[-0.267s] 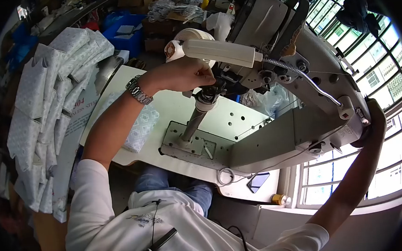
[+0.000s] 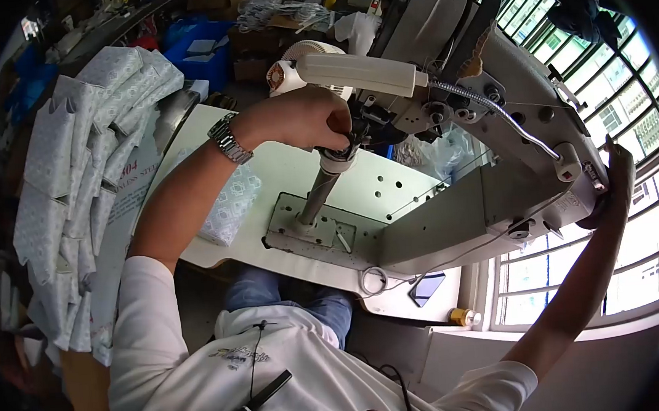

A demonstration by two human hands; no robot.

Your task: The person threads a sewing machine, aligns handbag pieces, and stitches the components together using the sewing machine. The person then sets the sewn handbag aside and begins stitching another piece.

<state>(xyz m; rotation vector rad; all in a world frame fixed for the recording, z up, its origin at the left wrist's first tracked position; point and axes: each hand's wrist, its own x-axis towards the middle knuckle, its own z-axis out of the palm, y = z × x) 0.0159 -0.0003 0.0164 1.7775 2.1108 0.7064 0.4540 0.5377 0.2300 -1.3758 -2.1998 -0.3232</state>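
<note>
My left hand (image 2: 314, 122), with a metal watch (image 2: 228, 138) on its wrist, is closed in a pinch at the needle area (image 2: 357, 136) of a large grey sewing machine (image 2: 438, 225). Whatever its fingertips hold is too small to make out. Below them stands the machine's upright post (image 2: 318, 198). At the far right my right hand (image 2: 619, 174) rests against the handwheel (image 2: 596, 216), its fingers stretched upward and partly seen. A white lamp (image 2: 359, 76) on a bendable metal arm sits just above my left hand.
A patterned white piece (image 2: 232, 205) lies on the pale table (image 2: 271, 249). Many similar pieces (image 2: 75, 177) are stacked at left. A phone (image 2: 427, 289), a yellow spool (image 2: 464, 317) and a barred window (image 2: 625, 276) are at lower right. Behind are a fan (image 2: 284, 76) and a blue bin (image 2: 217, 70).
My left hand has turned slightly, its fingers curling down closer to the needle area. My right hand's fingers have lifted and straightened at the handwheel. The view has shifted a little.
</note>
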